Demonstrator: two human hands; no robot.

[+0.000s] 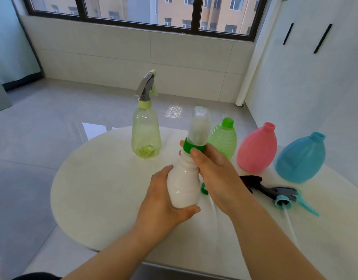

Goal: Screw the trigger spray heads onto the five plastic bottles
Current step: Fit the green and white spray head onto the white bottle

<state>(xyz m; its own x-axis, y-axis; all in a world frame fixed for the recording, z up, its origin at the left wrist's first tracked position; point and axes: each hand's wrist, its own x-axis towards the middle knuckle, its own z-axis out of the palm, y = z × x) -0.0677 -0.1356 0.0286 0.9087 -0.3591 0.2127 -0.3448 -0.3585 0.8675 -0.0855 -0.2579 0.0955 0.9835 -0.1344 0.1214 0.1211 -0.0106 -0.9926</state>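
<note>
My left hand (pixel 164 201) grips the body of a white bottle (pixel 183 186) held above the table. My right hand (pixel 216 172) pinches the green collar (pixel 191 147) of a translucent spray head (pixel 200 126) sitting on that bottle's neck. A yellow-green bottle (pixel 146 134) with a grey spray head (pixel 146 85) on top stands at the back. A ribbed green bottle (pixel 224 138), a pink bottle (pixel 256 148) and a blue bottle (pixel 300 158) stand open-necked to the right. Loose spray heads lie on the table: a dark one (pixel 254 183) and a grey-teal one (pixel 289 197).
The white round table (pixel 97 188) reaches its front edge near my forearms. A green collar (pixel 204 188) of another head peeks out behind my right wrist. A white cabinet (pixel 315 77) stands close on the right, grey floor tiles on the left.
</note>
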